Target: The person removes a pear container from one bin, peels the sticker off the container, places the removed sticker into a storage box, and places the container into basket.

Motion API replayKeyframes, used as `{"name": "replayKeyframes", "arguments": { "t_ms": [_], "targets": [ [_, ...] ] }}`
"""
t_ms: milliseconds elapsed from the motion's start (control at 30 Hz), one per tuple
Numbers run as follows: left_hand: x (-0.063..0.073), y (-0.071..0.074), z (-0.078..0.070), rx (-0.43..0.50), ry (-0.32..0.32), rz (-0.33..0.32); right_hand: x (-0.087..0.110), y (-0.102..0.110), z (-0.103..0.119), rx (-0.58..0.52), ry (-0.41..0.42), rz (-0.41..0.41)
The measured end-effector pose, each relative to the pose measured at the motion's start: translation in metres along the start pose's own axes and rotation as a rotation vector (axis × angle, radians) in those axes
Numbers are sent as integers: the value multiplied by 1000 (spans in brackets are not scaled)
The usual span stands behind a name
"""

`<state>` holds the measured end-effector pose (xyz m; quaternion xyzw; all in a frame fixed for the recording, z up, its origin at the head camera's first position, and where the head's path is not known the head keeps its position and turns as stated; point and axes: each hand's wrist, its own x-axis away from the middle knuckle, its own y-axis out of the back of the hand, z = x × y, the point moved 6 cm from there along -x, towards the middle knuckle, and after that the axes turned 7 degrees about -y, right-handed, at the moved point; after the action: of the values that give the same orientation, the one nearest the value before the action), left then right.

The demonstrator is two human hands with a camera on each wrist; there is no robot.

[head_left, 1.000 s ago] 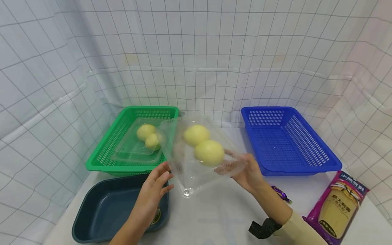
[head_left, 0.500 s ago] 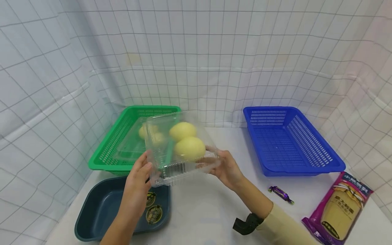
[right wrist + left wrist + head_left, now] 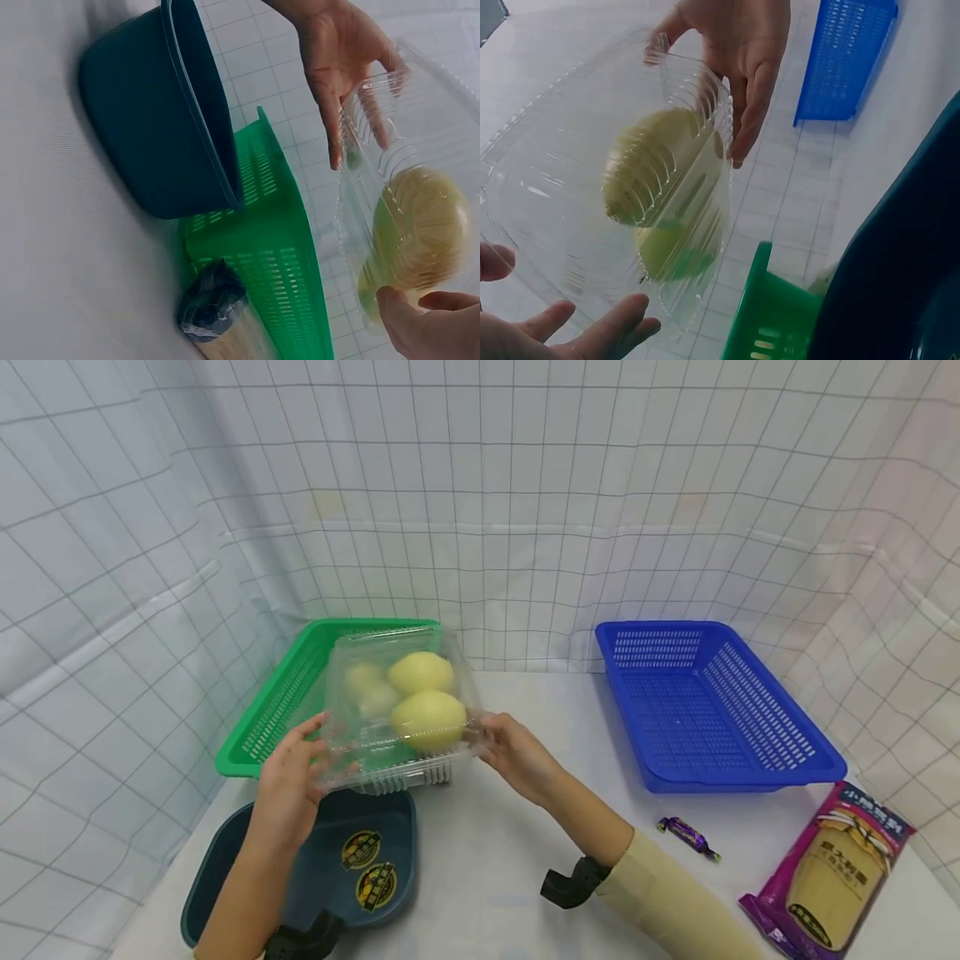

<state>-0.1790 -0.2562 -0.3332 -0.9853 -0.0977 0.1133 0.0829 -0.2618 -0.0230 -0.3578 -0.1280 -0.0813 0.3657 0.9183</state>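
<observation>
Both hands hold a clear plastic clamshell box [image 3: 378, 762] in the air, over the front part of the green basket [image 3: 240, 766]. Inside sit two yellow oval fruits [image 3: 429, 720] that look like lemons, touching each other. My left hand [image 3: 288, 781] grips the box's left edge, with its fingertips seen through the plastic. On the opposite side my right hand [image 3: 525, 760] pinches the wall close to the nearer fruit. Through the box, two more yellow fruits [image 3: 367, 689] show blurred in the basket. The left wrist view has the box [image 3: 562, 180] tilted between both hands.
A dark teal tub [image 3: 322, 868] with two round stickers stands in front of the green basket. At the right are a blue basket [image 3: 697, 718], a small purple-wrapped candy [image 3: 688, 837] and a purple pasta packet [image 3: 832, 868]. Gridded white cloth surrounds the table.
The box has moved left, from the middle of the table to over the green basket. My left hand, beside its corner a second ago, now grips its left edge; the right hand kept hold.
</observation>
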Motion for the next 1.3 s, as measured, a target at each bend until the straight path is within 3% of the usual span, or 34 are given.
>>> {"name": "replayKeyframes", "arguments": {
  "t_ms": [233,433,533,800,967,1167,1300],
  "targets": [
    [-20,17,-1,101,-27,68,-17,-8,8,-8,4,-35],
    [-37,34,-6,78,-99,137,-36,-16,10,-38,-17,-117],
    [-47,42,-7,87,-106,175,-44,-19,11,-70,-35,-144],
    [-79,60,-10,199,-73,288,-64,-29,8,-42,-58,-163],
    [-96,71,-9,259,3,328,-78,-37,10,8,-35,-161],
    [-114,84,0,169,111,291,-94,-43,8,12,-72,-156],
    [-122,89,6,136,143,317,-104,-43,7,-7,-88,-170]
  ]
}}
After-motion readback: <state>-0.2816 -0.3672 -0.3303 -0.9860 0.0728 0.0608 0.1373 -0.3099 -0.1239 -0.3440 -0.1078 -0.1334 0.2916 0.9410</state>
